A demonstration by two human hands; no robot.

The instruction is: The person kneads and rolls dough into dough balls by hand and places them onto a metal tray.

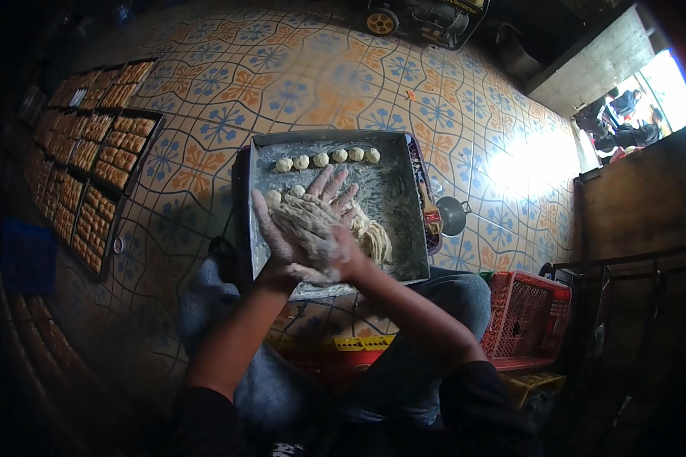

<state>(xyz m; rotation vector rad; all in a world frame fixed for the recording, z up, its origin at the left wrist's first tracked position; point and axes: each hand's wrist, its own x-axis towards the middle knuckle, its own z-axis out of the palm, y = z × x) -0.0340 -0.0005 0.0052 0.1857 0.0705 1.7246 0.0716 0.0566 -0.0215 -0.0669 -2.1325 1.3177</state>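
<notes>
A square metal tray (258, 164), dusted with flour, stands in front of me between my knees. Inside it, my left hand (278, 242) is turned palm up, its thumb and fingers stretched apart. Across that palm lies my right hand (341, 257), its fingers lost under sticky dough (306, 222) that coats both hands. Whether a separate lump sits between the palms is hidden. Right of my hands rests a loose, stringy mass of dough (375, 240). Several small dough balls (322, 160) form a row along the far side, and two more dough balls (297, 190) sit just beyond my fingers.
A purple basket (417, 161) shows at the tray's right side, with a brush (430, 207) and a small metal pan (453, 217) by it. Trays of buns (91, 152) cover the floor at left. A red crate (533, 320) stands near my right knee; a wheeled machine (427, 23) is far off.
</notes>
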